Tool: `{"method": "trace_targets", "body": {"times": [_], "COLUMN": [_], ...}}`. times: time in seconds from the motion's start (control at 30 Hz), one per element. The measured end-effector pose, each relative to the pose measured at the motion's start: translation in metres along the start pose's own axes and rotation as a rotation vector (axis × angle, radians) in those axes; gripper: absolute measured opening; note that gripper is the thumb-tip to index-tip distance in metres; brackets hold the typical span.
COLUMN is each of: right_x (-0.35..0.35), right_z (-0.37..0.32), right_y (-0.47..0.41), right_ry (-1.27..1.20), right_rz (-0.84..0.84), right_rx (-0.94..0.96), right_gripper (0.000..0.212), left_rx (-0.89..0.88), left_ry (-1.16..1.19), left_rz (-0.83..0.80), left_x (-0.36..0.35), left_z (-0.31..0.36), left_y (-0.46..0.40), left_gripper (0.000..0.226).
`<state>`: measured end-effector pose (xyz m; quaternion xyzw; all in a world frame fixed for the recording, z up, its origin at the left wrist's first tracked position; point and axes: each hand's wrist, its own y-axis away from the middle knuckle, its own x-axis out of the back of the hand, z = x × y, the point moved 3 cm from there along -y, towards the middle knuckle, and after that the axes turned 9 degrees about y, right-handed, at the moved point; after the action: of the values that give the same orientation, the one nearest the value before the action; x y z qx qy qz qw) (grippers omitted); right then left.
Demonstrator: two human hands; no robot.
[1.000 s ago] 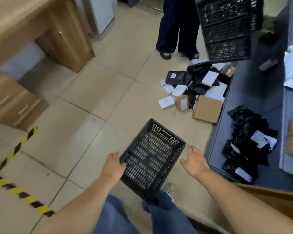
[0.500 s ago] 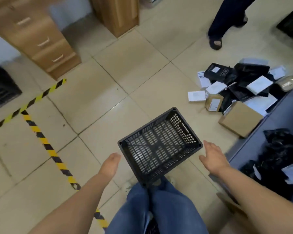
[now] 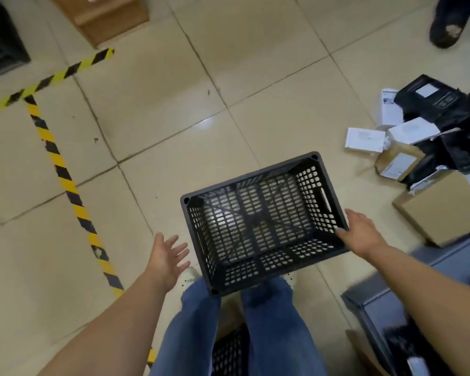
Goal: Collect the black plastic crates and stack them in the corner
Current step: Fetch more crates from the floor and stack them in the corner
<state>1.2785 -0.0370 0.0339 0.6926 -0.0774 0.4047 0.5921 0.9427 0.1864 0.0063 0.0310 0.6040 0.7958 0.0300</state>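
Although a dark crate [image 3: 0, 44] already sits at the upper left of the frame beyond the striped tape [image 3: 63, 169], stacking looks barely begun. Lower centre, the left hand [image 3: 166, 257] is spread wide, just beside the black crate [image 3: 263, 223]; the right hand [image 3: 361, 232] touches its right rim, fingers loose. Carrying it over remains.

A second crate [image 3: 229, 354] shows only between the legs [image 3: 272, 329]. The frame's edges cut a shoe [image 3: 445, 28], cabinet [image 3: 106, 17] and parcels [image 3: 445, 137].
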Motion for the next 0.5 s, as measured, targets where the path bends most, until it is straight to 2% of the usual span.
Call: {"method": "trace_targets", "body": {"times": [0.1, 0.23, 0.37, 0.5], "right_x": [-0.012, -0.019, -0.013, -0.021], "right_z": [0.001, 0.000, -0.002, 0.005], "right_y": [-0.033, -0.061, -0.083, -0.113], "right_ry": [-0.141, -0.637, -0.951, -1.067], "right_rz": [0.002, -0.049, -0.106, -0.126], "right_rx": [-0.023, -0.130, -0.264, -0.285], "right_gripper": [0.052, 0.034, 0.056, 0.066], "left_rx": [-0.007, -0.016, -0.004, 0.006], "left_ry": [0.094, 0.153, 0.177, 0.187], "left_rz": [0.015, 0.051, 0.090, 0.079], "left_x": [-0.002, -0.003, -0.006, -0.013], "left_z": [-0.015, -0.031, -0.037, -0.040], "left_y": [-0.031, -0.058, -0.086, -0.107], "left_gripper": [0.067, 0.068, 0.069, 0.072]}}
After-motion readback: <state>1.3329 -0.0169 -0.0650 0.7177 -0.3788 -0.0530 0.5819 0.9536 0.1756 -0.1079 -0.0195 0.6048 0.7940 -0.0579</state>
